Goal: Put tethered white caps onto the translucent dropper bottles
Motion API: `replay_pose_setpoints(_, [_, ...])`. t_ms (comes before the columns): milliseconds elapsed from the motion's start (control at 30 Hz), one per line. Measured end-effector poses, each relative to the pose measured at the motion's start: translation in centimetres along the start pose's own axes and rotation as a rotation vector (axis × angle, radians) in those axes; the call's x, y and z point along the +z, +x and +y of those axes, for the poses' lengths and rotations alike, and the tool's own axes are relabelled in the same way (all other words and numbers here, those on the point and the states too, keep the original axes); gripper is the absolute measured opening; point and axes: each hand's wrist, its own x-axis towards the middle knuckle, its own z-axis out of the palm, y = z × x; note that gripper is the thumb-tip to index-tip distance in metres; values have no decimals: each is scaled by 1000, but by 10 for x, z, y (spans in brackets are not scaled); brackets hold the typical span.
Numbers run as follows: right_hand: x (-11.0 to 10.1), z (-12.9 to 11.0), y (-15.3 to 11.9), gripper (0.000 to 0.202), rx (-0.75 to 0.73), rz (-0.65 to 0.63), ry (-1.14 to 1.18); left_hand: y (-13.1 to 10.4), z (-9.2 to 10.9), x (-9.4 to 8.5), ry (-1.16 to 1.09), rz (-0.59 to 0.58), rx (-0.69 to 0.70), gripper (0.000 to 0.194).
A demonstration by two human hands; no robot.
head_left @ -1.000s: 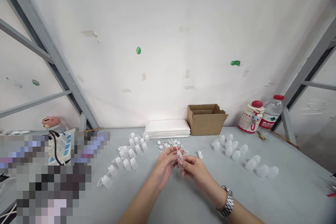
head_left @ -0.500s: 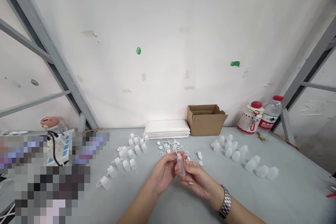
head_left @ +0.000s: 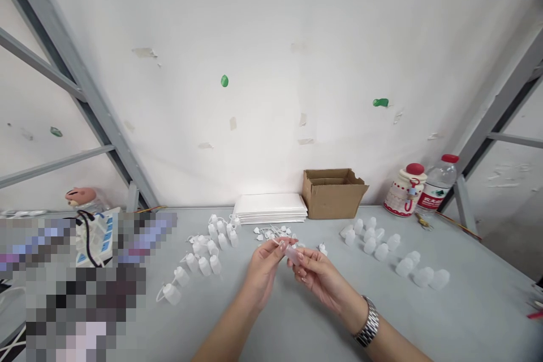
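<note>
Between both hands, in front of me, is a small translucent plastic bottle (head_left: 292, 255), tilted with its neck toward my left hand. My right hand (head_left: 321, 280) is closed around the bottle's body, thumb on top. At the neck, the fingers of my left hand (head_left: 262, 274) pinch a white strap cap (head_left: 276, 242), mostly hidden by the fingertips. Just beyond the hands lies a loose pile of white strap caps (head_left: 265, 233). On the left stand several capped bottles (head_left: 204, 265) with looped straps. Several uncapped bottles (head_left: 381, 251) are grouped on the right.
Against the wall are a stack of white flat boxes (head_left: 271, 209) and an open cardboard box (head_left: 335, 201). A cream flask (head_left: 403, 192) and a water bottle (head_left: 436, 186) stand back right. A power strip (head_left: 95, 240) with cables lies left, beside blurred-out areas.
The bottle has gone from nearly upright to more tilted, and my left fingers have closed at its neck. Both hands have moved slightly up and away from me.
</note>
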Motion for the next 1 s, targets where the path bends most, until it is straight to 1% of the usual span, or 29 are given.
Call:
replay_pose_setpoints(133, [-2,6,0,16,32,-40,94,-2,-4,0,151,-10,61,24])
replay_pose_setpoints(233, [-5,9,1,17,72,-45,158,-3,-2,0,235,-67,111,27])
replay_pose_setpoints(300, [-7,9,1,19,94,-56,185,-4,1,2,266,-105,117,29])
replay_pose_setpoints(333, [-7,9,1,20,101,-59,185,-5,2,2,278,-106,113,28])
replay_pose_setpoints(400, [-5,8,0,22,94,-50,148,-4,4,2,300,-62,116,25])
replay_pose_setpoints(467, [-2,7,0,27,47,-17,51,-3,4,0,325,34,133,24])
replay_pose_setpoints(533, [1,7,1,30,-22,30,-94,-2,3,-2,338,128,137,24])
replay_pose_setpoints(600, [2,9,2,32,-81,75,-251,0,2,-4,320,163,102,26])
replay_pose_setpoints(667, [1,11,3,30,-117,96,-366,2,1,-5,248,141,50,28])
replay_pose_setpoints(733, [0,13,3,30,-135,91,-420,3,0,-6,151,101,8,30])
replay_pose_setpoints(867, [0,14,2,31,-145,72,-414,3,-1,-4,25,41,-59,30])
replay_pose_setpoints(1000, [5,12,0,31,-121,50,-298,1,-1,0,-14,6,-113,33])
